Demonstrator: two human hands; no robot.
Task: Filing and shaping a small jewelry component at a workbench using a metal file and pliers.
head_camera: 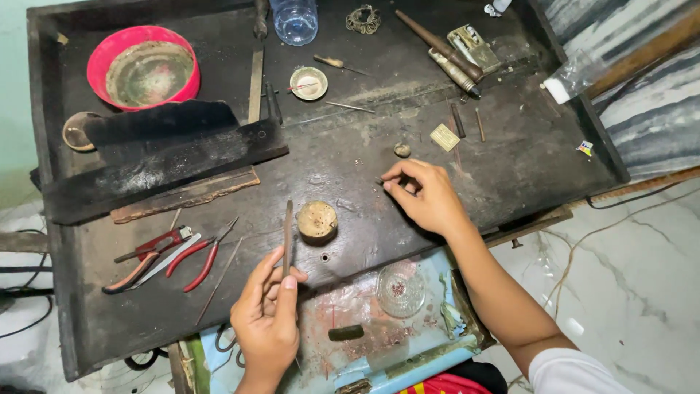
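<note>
While our left hand [267,310] holds a slim file [288,235] upright by the round wooden block [318,221], our right hand [426,195], fingers pinched on a tiny piece [381,180], rests on the bench [350,157] up and right of it.

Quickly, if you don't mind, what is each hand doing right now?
Left hand: closed on a thin metal tool.
Right hand: fingertips pinched on something tiny on the bench; what it is cannot be told.

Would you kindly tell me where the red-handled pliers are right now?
In the head view, the red-handled pliers lie on the dark workbench, left of the left hand, beside a second pair of red-handled cutters.
</note>
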